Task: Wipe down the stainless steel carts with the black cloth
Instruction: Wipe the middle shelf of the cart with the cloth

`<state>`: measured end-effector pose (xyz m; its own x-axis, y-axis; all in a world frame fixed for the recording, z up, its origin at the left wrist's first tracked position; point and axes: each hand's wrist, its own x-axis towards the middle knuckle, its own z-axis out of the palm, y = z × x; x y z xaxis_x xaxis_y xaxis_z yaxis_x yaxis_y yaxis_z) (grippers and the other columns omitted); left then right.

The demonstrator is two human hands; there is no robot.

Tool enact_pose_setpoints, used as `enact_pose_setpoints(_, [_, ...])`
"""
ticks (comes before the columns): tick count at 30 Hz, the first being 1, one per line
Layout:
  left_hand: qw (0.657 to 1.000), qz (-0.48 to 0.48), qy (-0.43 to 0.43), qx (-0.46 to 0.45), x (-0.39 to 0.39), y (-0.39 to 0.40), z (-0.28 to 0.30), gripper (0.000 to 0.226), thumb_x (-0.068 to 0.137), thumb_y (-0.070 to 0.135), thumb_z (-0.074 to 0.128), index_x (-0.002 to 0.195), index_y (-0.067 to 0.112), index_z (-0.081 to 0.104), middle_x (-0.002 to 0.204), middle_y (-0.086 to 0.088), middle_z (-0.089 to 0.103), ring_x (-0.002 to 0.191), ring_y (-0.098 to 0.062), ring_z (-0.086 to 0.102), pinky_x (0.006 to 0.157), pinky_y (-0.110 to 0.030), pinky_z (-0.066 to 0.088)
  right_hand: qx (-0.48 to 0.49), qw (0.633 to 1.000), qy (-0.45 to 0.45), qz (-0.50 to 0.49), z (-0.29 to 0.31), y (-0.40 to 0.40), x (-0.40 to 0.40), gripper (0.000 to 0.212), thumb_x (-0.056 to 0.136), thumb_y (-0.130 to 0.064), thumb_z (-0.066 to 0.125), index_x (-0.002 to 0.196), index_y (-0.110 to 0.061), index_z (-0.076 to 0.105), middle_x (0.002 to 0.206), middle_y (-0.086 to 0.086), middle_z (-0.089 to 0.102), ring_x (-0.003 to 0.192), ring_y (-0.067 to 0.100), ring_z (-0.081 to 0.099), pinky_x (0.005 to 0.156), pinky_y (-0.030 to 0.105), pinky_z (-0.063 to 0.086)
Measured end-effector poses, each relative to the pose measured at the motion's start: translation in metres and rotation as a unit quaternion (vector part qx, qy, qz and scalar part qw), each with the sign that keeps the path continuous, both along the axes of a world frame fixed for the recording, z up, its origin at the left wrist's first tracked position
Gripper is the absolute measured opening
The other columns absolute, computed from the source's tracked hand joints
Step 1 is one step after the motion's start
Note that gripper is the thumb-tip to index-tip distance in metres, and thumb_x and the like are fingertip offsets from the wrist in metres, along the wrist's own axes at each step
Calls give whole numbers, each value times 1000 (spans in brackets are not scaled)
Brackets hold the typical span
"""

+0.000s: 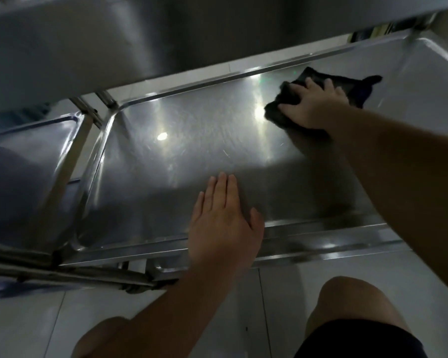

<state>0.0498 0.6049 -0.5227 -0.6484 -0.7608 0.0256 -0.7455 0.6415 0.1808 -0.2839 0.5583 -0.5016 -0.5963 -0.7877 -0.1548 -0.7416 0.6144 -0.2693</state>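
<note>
1. Two bare hands work on the lower shelf [181, 156] of a stainless steel cart, a shallow tray with a raised rim and rounded corners.
2. The right hand [313, 107] reaches to the far right part of the shelf and presses down on the black cloth [321, 96]. Its fingers are spread and bent over the bunched fabric, with the fingertips dug into the folds, so it grips the cloth against the steel.
3. The black cloth lies crumpled on the shelf surface close to the far rim. One corner sticks out to the right, past the hand.
4. The left hand [224, 220] lies flat on the near part of the same shelf, palm down, fingers straight and close together, thumb out to the side. It holds nothing; its heel sits over the near rim [321, 228].
5. The two hands are well apart, with bare, scuffed steel between them that shows bright reflections of light.
6. An upper shelf [114, 40] of the cart fills the top of the view above the hands.
7. A second steel cart [29, 161] stands just beside the first on the left, their upright posts [93, 104] close together.
8. Pale floor tiles [49, 326] lie below, and the person's bare knees [357, 303] and dark shorts [360, 342] show at the bottom edge.
</note>
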Motion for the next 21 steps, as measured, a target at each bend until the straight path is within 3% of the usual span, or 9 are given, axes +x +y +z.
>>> enact_pose_setpoints(4, [1000,4,-10,-6,0,-2,-2,82,99,59,18,171,18,11,178,-2,11,164,-15,1,132,-35,0,-3,993,10,116,-2,-34,62,87,85,-86,29,162,-47,17,174,-5,9,159,34,3,126,53,4])
enact_pose_setpoints(10, [1000,8,-4,-7,-1,1,-2,81,101,58,20,169,15,19,176,-5,20,163,-18,11,132,-36,4,-21,970,7,243,-10,-4,91,82,84,-87,27,159,-54,14,173,-14,7,160,25,2,126,49,2])
enact_pose_setpoints(15, [1000,14,3,-4,-1,2,-1,79,102,56,23,169,14,22,175,-7,25,163,-19,14,132,-36,6,-10,961,-1,275,-6,24,92,82,83,-90,24,158,-57,12,172,-18,5,160,21,0,126,46,1])
enact_pose_setpoints(21, [1000,9,17,-16,1,2,-5,77,102,53,25,166,11,30,172,-10,32,161,-23,23,132,-40,13,-8,971,-7,239,-5,71,103,84,82,-92,19,158,-57,9,171,-20,1,159,17,-4,127,43,-2])
